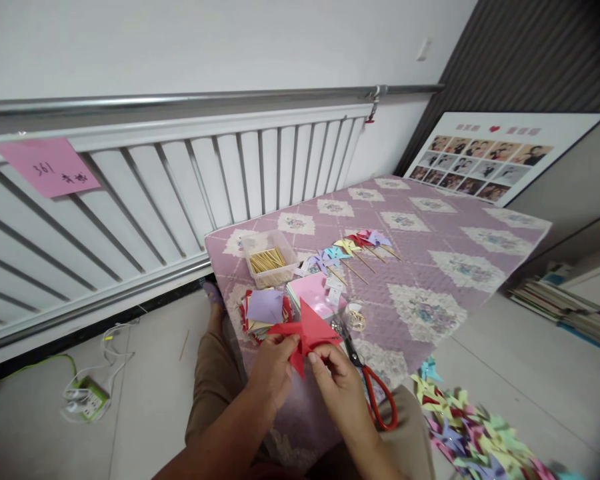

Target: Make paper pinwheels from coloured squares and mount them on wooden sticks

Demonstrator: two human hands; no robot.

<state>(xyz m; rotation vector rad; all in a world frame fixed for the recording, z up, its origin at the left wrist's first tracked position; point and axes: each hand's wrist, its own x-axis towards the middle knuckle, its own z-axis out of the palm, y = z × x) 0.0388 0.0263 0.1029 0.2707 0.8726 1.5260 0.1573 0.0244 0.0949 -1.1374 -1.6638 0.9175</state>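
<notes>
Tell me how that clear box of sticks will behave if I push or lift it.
The clear box is probably light for its size, as its see-through walls look like thin plastic. Low and broad, it likely slides rather than tips when pushed. The thin sticks lie inside with no lid over them, so they might spill if tilted.

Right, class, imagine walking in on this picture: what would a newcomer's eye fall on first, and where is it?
First, the bright red folded-paper pinwheel at lower centre, held between the left hand and the right hand. Next, the heap of many-coloured paper pinwheels on the pale tiled floor at lower right. Then the red-handled metal scissors, just right of the right hand.
</notes>
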